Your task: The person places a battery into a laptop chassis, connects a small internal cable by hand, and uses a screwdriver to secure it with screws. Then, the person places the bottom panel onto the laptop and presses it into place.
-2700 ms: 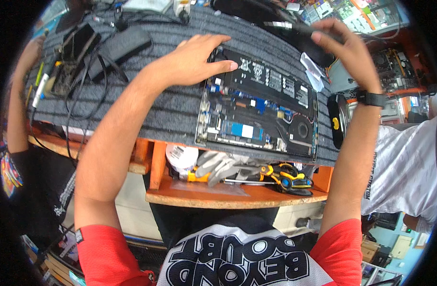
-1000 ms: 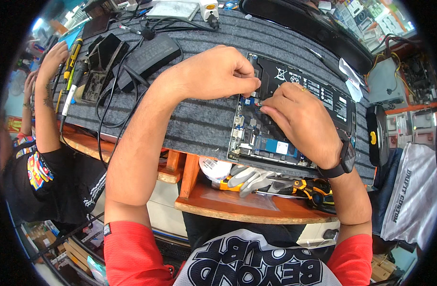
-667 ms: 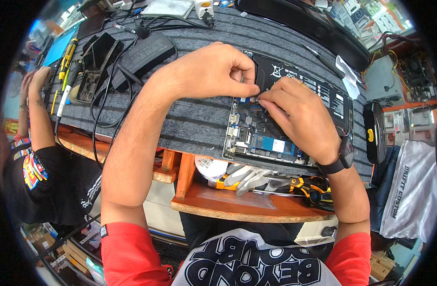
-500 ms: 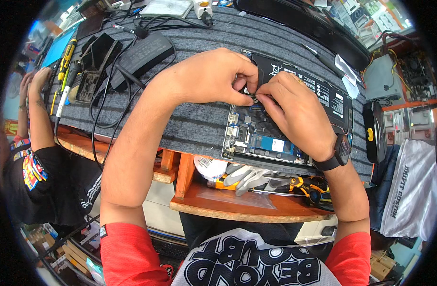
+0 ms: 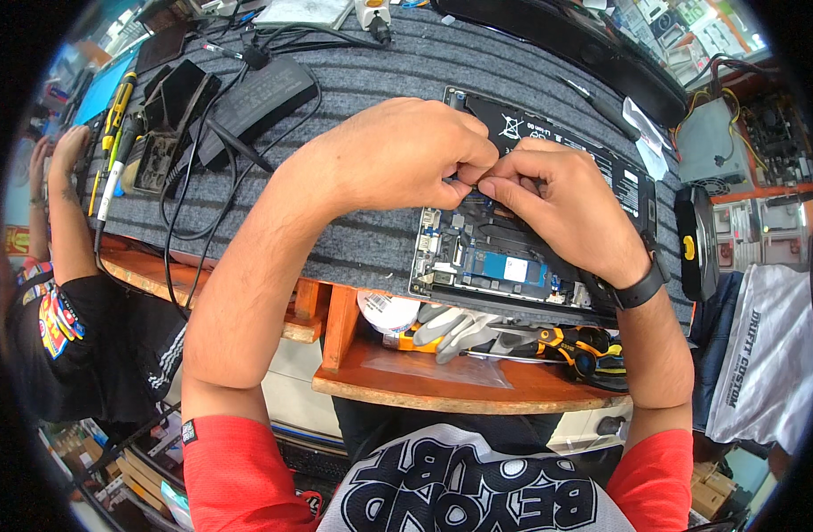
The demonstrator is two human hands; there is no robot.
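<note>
An opened laptop (image 5: 421, 266) lies on the grey striped mat, its inside facing up. Its black battery (image 5: 511, 127) fills the far side, and a blue stick-shaped board (image 5: 511, 267) sits among the circuits on the near side. Both hands meet over the area between battery and circuit board. My left hand (image 5: 397, 155) is closed in a pinch, its fingertips curled down. Against it, my right hand (image 5: 570, 204) pinches with thumb and forefinger. Whatever the fingertips hold is hidden or too small to name.
To the left lie a black power adapter (image 5: 269, 105) with looping cables, a black holder (image 5: 171, 115) and yellow screwdrivers (image 5: 118, 111). A pointed tool (image 5: 606, 111) lies beyond the laptop. Gloves (image 5: 451, 332) and yellow-black pliers (image 5: 584, 346) rest on the wooden shelf (image 5: 406, 386) below. Another person's arm (image 5: 69, 204) is at far left.
My left fingers, earlier curved with a gap between them and the thumb, have drawn together. My right hand has turned slightly, its wrist shifting right; the fingertips still meet.
</note>
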